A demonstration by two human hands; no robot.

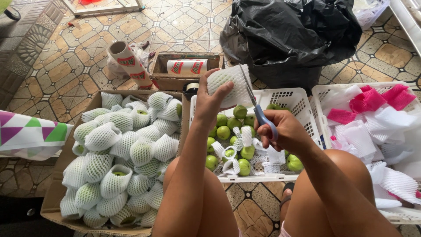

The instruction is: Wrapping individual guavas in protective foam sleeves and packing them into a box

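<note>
Two bare hands work above a white plastic crate (302, 103) of green fruits (223, 132). The left hand (210, 98) grips a white foam net sleeve (230, 83), probably with a fruit inside. The right hand (283, 129) grasps blue-handled scissors (256, 105), blades against the sleeve. A cardboard box (57, 188) of sleeved fruits sits left.
</note>
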